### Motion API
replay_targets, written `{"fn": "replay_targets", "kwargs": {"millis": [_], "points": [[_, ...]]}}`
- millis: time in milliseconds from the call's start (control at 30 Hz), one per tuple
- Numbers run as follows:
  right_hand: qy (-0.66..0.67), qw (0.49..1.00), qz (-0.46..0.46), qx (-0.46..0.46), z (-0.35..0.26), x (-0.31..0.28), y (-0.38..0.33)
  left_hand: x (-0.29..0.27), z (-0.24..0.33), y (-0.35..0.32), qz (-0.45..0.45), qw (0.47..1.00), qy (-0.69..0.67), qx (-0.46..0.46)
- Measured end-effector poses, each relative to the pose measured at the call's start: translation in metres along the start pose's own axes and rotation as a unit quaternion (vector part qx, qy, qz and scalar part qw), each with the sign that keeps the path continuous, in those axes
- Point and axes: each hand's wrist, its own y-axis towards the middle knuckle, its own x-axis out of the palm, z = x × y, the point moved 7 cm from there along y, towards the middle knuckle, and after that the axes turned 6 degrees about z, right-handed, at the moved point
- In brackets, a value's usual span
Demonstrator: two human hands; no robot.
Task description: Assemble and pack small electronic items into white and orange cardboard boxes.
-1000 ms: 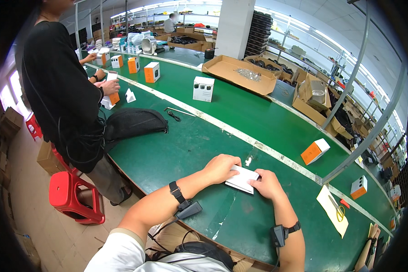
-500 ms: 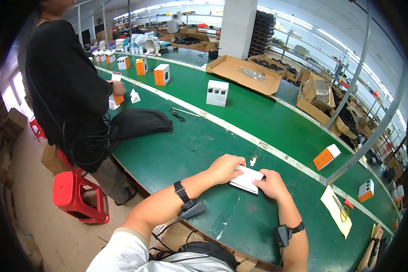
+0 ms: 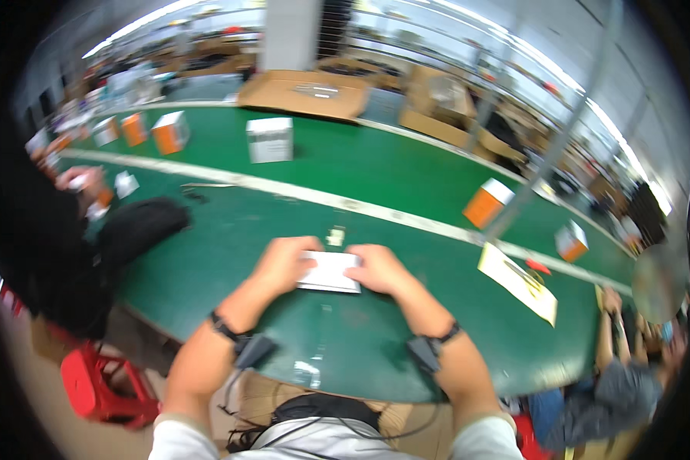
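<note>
One person in black stands at the far left, with a red stool below and a black bag on the green table. Beyond the bag, several orange-and-white boxes trail toward a white box behind the pale dividing strip.

Next comes the left hand, its thumb pressed on the left end of a flat white packet. The packet lies directly between the two hands, long axis running left to right across the body, dipping slightly rightward. The right hand grips the opposite end, thumb on top; neither hand is nearer, as both touch it. Whether the packet rests on the table or sits just above, I cannot tell.

Farther right are a tilted orange-and-white box and a yellow sheet bearing blurred scissors.
</note>
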Motion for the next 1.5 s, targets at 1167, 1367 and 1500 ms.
{"fn": "replay_targets", "kwargs": {"millis": [1167,1367,1500], "points": [[0.292,0.945,0.119,0.087,0.002,-0.025,0.015,-0.033,0.003,0.0,0.12,0.992,-0.037,-0.009],[0.418,0.898,0.06,0.125,-0.017,-0.021,0.011,-0.028,-0.006,0.003,0.138,0.988,-0.072,0.013],[0.492,0.867,0.067,0.047,-0.032,-0.024,0.007,-0.032,-0.004,0.0,0.14,0.986,-0.091,-0.026]]}}
